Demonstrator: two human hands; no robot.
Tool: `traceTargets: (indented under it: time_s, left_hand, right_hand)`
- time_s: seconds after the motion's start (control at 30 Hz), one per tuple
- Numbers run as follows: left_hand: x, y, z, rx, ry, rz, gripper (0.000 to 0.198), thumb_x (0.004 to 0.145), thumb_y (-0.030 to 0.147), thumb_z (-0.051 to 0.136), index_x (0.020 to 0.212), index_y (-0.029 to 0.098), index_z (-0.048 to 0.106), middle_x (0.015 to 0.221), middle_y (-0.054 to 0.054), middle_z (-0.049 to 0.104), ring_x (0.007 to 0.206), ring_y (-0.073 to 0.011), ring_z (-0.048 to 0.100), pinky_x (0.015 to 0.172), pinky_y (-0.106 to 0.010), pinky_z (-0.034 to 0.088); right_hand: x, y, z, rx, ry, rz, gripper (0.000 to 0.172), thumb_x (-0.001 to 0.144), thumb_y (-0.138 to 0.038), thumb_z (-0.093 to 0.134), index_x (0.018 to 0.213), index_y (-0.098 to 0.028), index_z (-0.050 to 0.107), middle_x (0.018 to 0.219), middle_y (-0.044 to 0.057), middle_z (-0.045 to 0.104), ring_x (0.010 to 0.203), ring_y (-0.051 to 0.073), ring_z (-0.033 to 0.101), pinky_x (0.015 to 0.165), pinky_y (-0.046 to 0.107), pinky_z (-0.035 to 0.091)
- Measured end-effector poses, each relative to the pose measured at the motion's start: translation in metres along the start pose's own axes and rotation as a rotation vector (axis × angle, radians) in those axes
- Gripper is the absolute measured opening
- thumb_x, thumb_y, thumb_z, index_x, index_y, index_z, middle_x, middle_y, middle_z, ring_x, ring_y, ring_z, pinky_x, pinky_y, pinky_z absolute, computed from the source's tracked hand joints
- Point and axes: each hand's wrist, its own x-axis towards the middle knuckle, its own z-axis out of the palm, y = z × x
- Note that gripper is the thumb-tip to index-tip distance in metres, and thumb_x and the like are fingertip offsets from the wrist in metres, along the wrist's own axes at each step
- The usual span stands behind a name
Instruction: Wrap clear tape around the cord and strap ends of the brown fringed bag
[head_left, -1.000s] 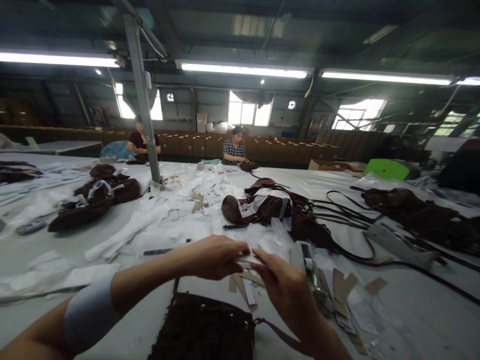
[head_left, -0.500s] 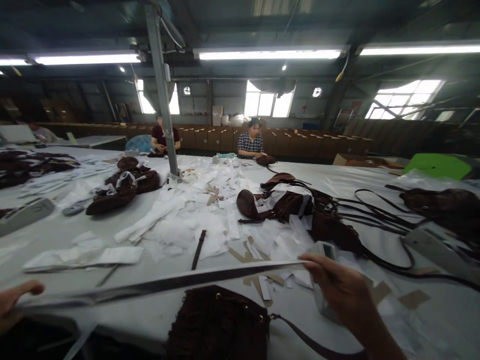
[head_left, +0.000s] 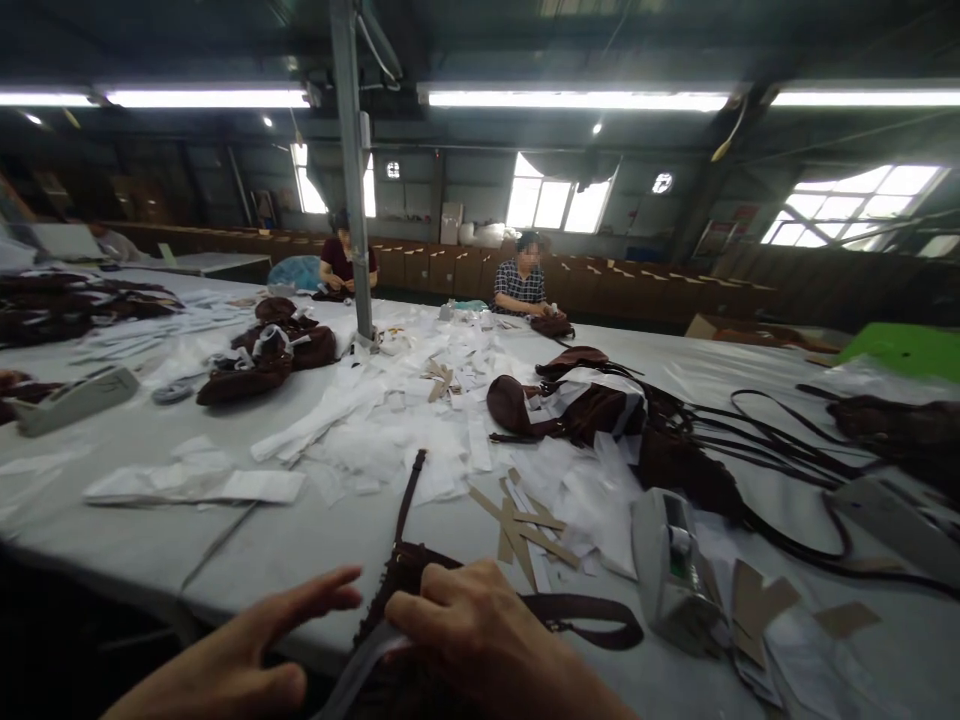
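- One long white table (head_left: 135,540) fills the view, strewn with white paper scraps (head_left: 375,440); two people sit at its far side, beyond a metal post (head_left: 351,200).
- A heap of brown bags (head_left: 600,415) with trailing straps lies well beyond the hands, to the right of the middle.
- A single brown bag (head_left: 409,565) sits at the near table edge, directly under the right hand and just to the right of the left hand; its strap (head_left: 600,610) loops out to the right.
- The right hand (head_left: 480,635) lies on top of this bag, with fingers bent and pressed together over the upper end of a pale strip.
- The left hand (head_left: 240,655) is spread flat and holds nothing, its thumb pointing toward the bag; I cannot tell whether it touches the bag.
- A grey tape dispenser (head_left: 664,565) stands near the right hand, to its right.
- The pale strip (head_left: 352,675) comes out from under the right fingers and runs down between the two hands.
- A few tan cardboard strips (head_left: 525,520) lie crossed just beyond the bag.
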Motion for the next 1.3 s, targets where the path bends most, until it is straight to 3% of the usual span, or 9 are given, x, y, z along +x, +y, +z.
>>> traceTargets:
  time_s: [0.1, 0.23, 0.33, 0.43, 0.63, 0.87, 1.0, 1.13, 1.3]
  left_hand:
    - [0.039, 0.032, 0.041, -0.167, -0.261, 0.075, 0.045, 0.082, 0.056, 0.055, 0.113, 0.024, 0.06, 0.101, -0.006, 0.065, 0.091, -0.0248, 0.058, 0.079, -0.031, 0.048]
    - [0.059, 0.038, 0.041, -0.149, -0.09, 0.149, 0.053, 0.079, 0.066, 0.051, 0.105, 0.02, 0.058, 0.087, -0.002, 0.059, 0.076, -0.0174, 0.05, 0.068, -0.024, 0.043]
    - [0.052, 0.02, 0.021, -0.17, -0.072, 0.007, 0.06, 0.079, 0.074, 0.039, 0.088, 0.017, 0.057, 0.066, 0.003, 0.045, 0.058, -0.0113, 0.037, 0.052, -0.02, 0.033]
    - [0.045, 0.015, 0.016, -0.175, -0.119, -0.099, 0.05, 0.084, 0.064, 0.045, 0.073, 0.015, 0.054, 0.06, 0.005, 0.038, 0.055, -0.009, 0.031, 0.049, -0.019, 0.026]
    - [0.053, 0.026, 0.028, -0.272, -0.107, -0.116, 0.043, 0.082, 0.057, 0.056, 0.082, 0.013, 0.059, 0.058, 0.005, 0.046, 0.05, -0.0077, 0.035, 0.046, -0.019, 0.024]
    - [0.072, 0.047, 0.058, -0.467, -0.045, -0.067, 0.042, 0.078, 0.055, 0.061, 0.074, 0.014, 0.055, 0.057, 0.004, 0.047, 0.049, -0.0078, 0.038, 0.046, -0.019, 0.027]
    - [0.079, 0.062, 0.035, -0.303, 0.04, 0.02, 0.039, 0.081, 0.051, 0.059, 0.071, 0.013, 0.057, 0.055, 0.005, 0.043, 0.051, -0.0077, 0.037, 0.047, -0.019, 0.028]
    - [0.095, 0.059, 0.009, -0.144, -0.007, -0.011, 0.037, 0.083, 0.049, 0.055, 0.07, 0.014, 0.056, 0.052, 0.005, 0.045, 0.047, -0.0084, 0.037, 0.045, -0.02, 0.027]
    - [0.13, 0.069, 0.036, -0.143, -0.151, 0.023, 0.036, 0.08, 0.048, 0.055, 0.064, 0.015, 0.052, 0.051, 0.007, 0.036, 0.048, -0.0084, 0.032, 0.045, -0.022, 0.022]
  right_hand:
    - [-0.006, -0.002, 0.0, 0.116, 0.029, 0.098, 0.023, 0.093, -0.041, 0.05, 0.108, -0.026, 0.057, 0.078, -0.002, 0.062, 0.058, 0.01, 0.052, 0.054, 0.022, 0.032]
    - [-0.05, 0.017, 0.005, 0.39, 0.077, 0.522, 0.045, 0.073, -0.044, 0.073, 0.112, -0.026, 0.058, 0.081, -0.002, 0.066, 0.068, 0.015, 0.06, 0.061, 0.022, 0.04]
    - [-0.086, 0.033, 0.011, 0.494, 0.059, 0.693, 0.02, 0.085, -0.038, 0.058, 0.082, -0.02, 0.065, 0.065, -0.002, 0.062, 0.06, 0.014, 0.057, 0.057, 0.023, 0.039]
    - [-0.097, 0.041, 0.01, 0.502, 0.089, 0.708, 0.037, 0.09, -0.04, 0.048, 0.066, -0.018, 0.063, 0.06, 0.001, 0.062, 0.057, 0.014, 0.055, 0.055, 0.024, 0.037]
    - [-0.064, 0.038, 0.001, 0.529, 0.143, 0.628, 0.033, 0.089, -0.04, 0.052, 0.067, -0.019, 0.066, 0.061, 0.001, 0.064, 0.056, 0.014, 0.057, 0.055, 0.025, 0.037]
    - [-0.022, 0.014, 0.014, 0.651, 0.146, 0.561, 0.03, 0.091, -0.038, 0.049, 0.074, -0.018, 0.065, 0.062, -0.001, 0.061, 0.057, 0.011, 0.054, 0.056, 0.023, 0.036]
    - [-0.041, 0.03, 0.007, 0.775, 0.092, 0.604, 0.029, 0.092, -0.04, 0.046, 0.086, -0.019, 0.065, 0.066, -0.002, 0.057, 0.06, 0.011, 0.049, 0.055, 0.021, 0.035]
    - [-0.078, 0.057, 0.001, 0.844, 0.052, 0.756, 0.037, 0.088, -0.046, 0.05, 0.071, -0.015, 0.062, 0.06, -0.002, 0.05, 0.057, 0.01, 0.044, 0.052, 0.021, 0.033]
    - [-0.069, 0.054, 0.013, 0.824, 0.113, 0.805, 0.037, 0.087, -0.044, 0.052, 0.066, -0.014, 0.06, 0.058, -0.003, 0.046, 0.056, 0.01, 0.041, 0.049, 0.021, 0.03]
